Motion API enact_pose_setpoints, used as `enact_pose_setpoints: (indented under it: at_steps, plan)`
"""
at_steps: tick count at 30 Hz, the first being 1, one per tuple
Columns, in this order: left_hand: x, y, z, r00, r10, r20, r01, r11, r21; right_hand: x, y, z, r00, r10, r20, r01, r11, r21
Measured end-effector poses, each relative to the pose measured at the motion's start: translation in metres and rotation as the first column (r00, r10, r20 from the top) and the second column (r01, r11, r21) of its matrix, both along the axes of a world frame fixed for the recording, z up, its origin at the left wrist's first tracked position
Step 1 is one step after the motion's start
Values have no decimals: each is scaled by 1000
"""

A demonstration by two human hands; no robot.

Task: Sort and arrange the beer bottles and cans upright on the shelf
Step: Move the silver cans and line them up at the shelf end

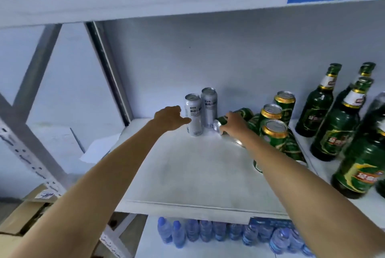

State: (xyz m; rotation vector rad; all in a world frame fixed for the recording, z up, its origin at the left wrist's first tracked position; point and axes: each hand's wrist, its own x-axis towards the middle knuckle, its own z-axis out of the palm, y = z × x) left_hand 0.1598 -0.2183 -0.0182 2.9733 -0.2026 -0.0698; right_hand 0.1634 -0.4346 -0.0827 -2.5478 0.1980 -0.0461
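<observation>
Sorting of cans under way. Right hand (234,123) is closed over a green can (221,124) lying on its side; upright green cans (276,132) stand just right of it. Left hand (170,119), loosely curled, touches a silver can (194,114). Next move, by judgement: stand the fallen can up.

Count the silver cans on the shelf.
2. Front can stands upright beside the left hand, which may touch it. Rear can stands upright just behind and right of it, near the back wall. None seem hidden, though green cans crowd the right.
</observation>
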Motion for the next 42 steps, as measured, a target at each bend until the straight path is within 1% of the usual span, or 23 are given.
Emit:
enact_pose_setpoints:
  at_steps: [2,4,7,9,11,13,16,17,20,24,29,31,33,35,42]
  plan:
    - [23,-9,-3,1000,1,-3,-1,999,-48,20,1,-1,999,-37,11,37,999,-12]
    - [39,-15,-9,1000,2,-17,-4,992,-128,36,0,-4,999,-52,8,52,999,-16]
    - [64,-24,-20,999,12,-36,-22,961,-274,55,1,-11,997,-71,-34,69,997,-39]
    - [76,-31,-23,999,24,-25,-31,946,-323,65,2,-15,997,-75,-30,73,996,-50]
    - [85,-39,-26,999,52,4,-48,942,-333,74,2,-20,997,-66,-41,65,997,-38]
    - [91,-44,-29,997,63,35,-48,945,-325,83,2,-25,997,-54,-51,54,998,8]
    - [102,-45,-32,998,48,42,-30,934,-356,94,4,-30,998,-44,-33,47,994,95]
    - [105,-42,-31,999,33,35,-18,932,-363,99,6,-30,999,-48,-16,49,994,97]
    - [110,-30,-25,1000,9,-14,-14,916,-401,112,10,-34,998,-39,39,40,999,-23]
    - [116,-6,-22,998,39,-49,-57,884,-465,120,17,-37,997,5,78,-4,1000,-13]
    - [117,21,-20,998,54,-46,-69,887,-456,117,20,-35,995,5,96,-4,1000,-13]
    - [114,31,-18,996,78,-40,-88,886,-455,113,22,-34,994,-11,112,2,996,84]
    - [111,40,-14,994,106,-27,-107,882,-460,107,26,-30,993,-37,114,6,965,262]
    - [106,46,-10,991,132,-15,-124,874,-469,101,31,-24,991,-46,125,-3,931,365]
    - [71,65,13,986,160,47,-114,850,-514,64,42,9,983,-13,185,-73,892,447]
